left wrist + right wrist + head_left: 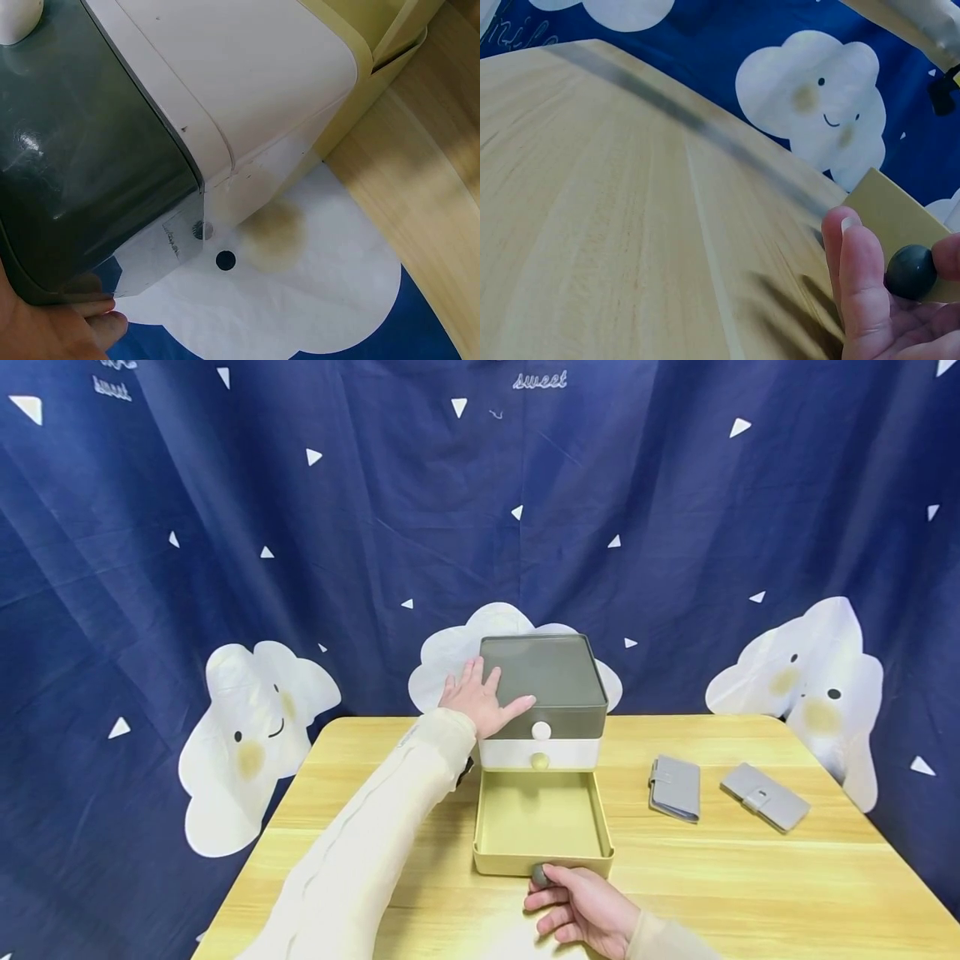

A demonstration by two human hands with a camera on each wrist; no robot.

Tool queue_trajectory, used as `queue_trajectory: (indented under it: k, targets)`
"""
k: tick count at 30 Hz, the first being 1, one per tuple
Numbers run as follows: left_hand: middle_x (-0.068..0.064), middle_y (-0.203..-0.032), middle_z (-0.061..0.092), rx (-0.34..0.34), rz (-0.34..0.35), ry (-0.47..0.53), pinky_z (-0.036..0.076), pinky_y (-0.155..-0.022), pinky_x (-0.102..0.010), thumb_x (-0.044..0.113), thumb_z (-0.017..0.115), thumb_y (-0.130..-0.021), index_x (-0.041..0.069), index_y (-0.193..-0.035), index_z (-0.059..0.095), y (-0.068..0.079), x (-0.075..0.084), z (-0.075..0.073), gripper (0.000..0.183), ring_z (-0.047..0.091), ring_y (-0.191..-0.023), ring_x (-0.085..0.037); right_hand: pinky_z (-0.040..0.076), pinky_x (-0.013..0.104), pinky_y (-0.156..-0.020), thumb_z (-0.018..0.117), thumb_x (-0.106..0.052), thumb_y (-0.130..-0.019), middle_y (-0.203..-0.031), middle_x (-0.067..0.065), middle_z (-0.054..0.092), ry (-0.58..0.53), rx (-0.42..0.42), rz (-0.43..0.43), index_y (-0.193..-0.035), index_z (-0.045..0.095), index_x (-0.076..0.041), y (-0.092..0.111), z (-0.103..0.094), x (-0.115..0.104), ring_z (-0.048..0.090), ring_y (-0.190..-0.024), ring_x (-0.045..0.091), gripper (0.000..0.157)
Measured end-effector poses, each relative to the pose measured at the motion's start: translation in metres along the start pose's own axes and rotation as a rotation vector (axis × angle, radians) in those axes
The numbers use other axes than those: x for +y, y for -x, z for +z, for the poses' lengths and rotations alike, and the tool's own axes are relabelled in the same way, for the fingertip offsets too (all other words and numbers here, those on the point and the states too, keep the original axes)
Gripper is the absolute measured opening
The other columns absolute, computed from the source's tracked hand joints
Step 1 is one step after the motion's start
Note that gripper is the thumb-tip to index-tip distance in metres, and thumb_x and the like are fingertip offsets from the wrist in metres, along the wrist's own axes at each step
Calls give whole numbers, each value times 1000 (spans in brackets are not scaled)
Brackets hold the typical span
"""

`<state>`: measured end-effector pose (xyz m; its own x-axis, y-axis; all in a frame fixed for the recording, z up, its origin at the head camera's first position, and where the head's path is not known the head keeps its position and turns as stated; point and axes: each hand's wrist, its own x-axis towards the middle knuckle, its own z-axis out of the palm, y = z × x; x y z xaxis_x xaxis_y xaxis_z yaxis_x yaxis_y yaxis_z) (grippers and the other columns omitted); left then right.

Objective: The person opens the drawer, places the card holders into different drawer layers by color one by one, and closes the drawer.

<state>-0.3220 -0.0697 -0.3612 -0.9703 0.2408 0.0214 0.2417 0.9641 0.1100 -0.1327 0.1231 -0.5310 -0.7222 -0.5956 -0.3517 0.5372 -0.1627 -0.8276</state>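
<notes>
A small three-tier drawer box point(543, 672) stands on the table, dark green on top, white in the middle, yellow below. Its yellow bottom drawer point(540, 814) is pulled out toward me, with nothing inside. My right hand point(588, 906) pinches the round dark green knob point(911, 272) on that drawer's front between thumb and finger, the other fingers loosely extended. My left hand point(482, 700) rests with spread fingers on the top left edge of the box. In the left wrist view its fingers point(90, 311) show at the dark green tier's edge.
To the right of the box lie two grey wallets with strap clasps, one point(675, 788) nearer the box and the other point(765, 797) farther right. A blue curtain point(390, 527) with white clouds hangs behind the wooden table point(750, 885).
</notes>
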Motion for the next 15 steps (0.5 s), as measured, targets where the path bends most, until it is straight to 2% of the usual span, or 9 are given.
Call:
queue_trajectory:
  k: [15]
  targets:
    - [-12,-161,2,-10,-6,2,7,-115,-54,90,13,-76,18,-154,23,5,2,-4,107,-1,-147,-25,55,23,-56,45,-38,-101,-101,10,70,-17,-23,1,-120,52,7,4,0,1,70,-69,12,50]
